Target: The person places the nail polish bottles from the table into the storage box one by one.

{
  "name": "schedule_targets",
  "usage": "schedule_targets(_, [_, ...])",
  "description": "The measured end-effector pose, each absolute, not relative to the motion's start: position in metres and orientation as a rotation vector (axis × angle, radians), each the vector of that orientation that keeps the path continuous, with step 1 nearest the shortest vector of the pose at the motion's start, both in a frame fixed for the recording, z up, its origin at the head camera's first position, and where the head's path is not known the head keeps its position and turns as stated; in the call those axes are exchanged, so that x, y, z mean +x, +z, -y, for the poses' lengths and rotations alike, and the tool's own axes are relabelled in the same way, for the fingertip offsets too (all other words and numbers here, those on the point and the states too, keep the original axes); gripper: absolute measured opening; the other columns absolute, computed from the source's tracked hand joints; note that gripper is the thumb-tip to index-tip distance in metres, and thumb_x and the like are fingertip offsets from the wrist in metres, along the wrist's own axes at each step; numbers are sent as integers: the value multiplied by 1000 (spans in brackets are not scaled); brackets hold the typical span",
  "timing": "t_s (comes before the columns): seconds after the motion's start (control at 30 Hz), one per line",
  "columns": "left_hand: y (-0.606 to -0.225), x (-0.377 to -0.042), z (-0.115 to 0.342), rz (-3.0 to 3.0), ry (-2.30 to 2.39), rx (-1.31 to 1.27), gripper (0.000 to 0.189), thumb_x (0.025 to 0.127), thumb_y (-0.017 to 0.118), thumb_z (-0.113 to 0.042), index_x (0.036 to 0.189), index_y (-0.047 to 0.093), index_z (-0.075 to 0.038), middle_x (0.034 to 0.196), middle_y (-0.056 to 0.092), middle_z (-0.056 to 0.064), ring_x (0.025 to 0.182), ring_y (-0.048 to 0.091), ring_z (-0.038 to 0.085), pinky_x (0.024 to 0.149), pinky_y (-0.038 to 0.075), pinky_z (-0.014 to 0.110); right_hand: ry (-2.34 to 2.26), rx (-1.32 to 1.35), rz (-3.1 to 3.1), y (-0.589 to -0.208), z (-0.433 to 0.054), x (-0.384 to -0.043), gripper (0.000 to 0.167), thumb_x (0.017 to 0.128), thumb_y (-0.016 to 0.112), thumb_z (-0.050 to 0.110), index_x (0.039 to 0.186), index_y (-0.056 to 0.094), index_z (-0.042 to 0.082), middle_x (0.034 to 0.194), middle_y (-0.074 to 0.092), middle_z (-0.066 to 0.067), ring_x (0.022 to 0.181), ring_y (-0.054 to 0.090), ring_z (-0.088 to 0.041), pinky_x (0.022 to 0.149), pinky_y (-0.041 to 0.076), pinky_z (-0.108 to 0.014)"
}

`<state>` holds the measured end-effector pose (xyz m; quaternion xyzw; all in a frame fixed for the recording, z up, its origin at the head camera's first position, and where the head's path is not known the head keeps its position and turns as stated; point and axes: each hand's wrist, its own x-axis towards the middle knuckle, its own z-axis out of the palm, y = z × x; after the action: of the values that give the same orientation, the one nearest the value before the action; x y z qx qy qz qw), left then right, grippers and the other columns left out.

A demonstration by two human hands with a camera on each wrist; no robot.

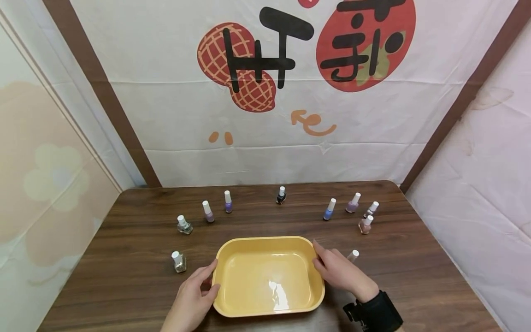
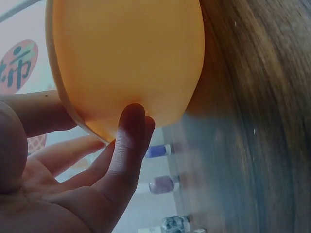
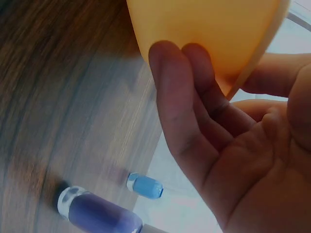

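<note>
Yellow tray (image 1: 261,276) gripped at both short sides, near the middle of a brown table (image 1: 124,295).
The left hand (image 1: 192,295) is clamped on the tray's left wall and the right hand (image 1: 342,273) on its right wall toward the far corner, fingers outside, thumbs at the rim (whether the base touches the wood cannot be told). A broad strip of wood separates the far rim from a black bottle (image 1: 281,196) near the table's back edge. Leftward, a glittery bottle (image 1: 179,262) stands apart from rim and hand; rightward, room is tighter, a half-hidden bottle (image 1: 353,255) standing just beside the right hand.
</note>
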<state>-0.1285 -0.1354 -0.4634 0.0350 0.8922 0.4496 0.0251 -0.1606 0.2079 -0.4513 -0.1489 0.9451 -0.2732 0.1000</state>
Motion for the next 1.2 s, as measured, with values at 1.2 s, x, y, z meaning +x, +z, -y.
schedule_targets(1.2, [-494, -141, 126, -2615, 1815, -201, 37, 87, 66, -1, 123, 60, -4, 111, 67, 19, 79, 62, 0, 71, 52, 17, -1007, -367, -2936, -457, -216, -157, 48, 99, 54, 23, 138, 47, -3, 74, 57, 7, 63, 47, 0, 58, 41, -20])
